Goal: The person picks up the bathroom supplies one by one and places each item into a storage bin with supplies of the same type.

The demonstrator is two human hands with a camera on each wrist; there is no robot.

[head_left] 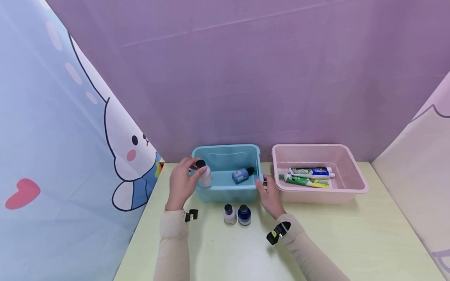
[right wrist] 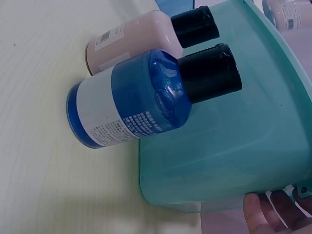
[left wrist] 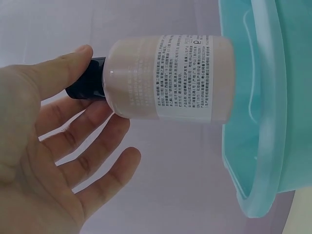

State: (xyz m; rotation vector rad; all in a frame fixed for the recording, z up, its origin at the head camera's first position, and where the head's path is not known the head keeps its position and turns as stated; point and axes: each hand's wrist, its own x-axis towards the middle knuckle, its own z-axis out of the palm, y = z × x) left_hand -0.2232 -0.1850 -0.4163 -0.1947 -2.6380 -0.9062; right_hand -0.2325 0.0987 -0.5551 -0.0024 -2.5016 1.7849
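Note:
My left hand point(head_left: 183, 179) pinches the black cap of a pale pink bottle point(left wrist: 170, 78), holding it over the left end of the teal bin point(head_left: 230, 194). Inside that bin lies a blue bottle point(head_left: 240, 175) with a black cap, on its side. My right hand point(head_left: 270, 197) grips the bin's right rim near its front corner; in the right wrist view only some fingers point(right wrist: 253, 214) show at the bin's edge. In front of the bin, a second pink bottle point(head_left: 230, 215) and a dark blue bottle point(head_left: 244, 216) stand upright side by side, both black-capped.
To the right is a pink bin point(head_left: 320, 196) with several toothpaste tubes point(head_left: 309, 181) lying in it. Both bins stand on a pale wooden table point(head_left: 225, 253) against a purple backdrop point(head_left: 246, 78). A printed cloth point(head_left: 70, 156) hangs along the left side.

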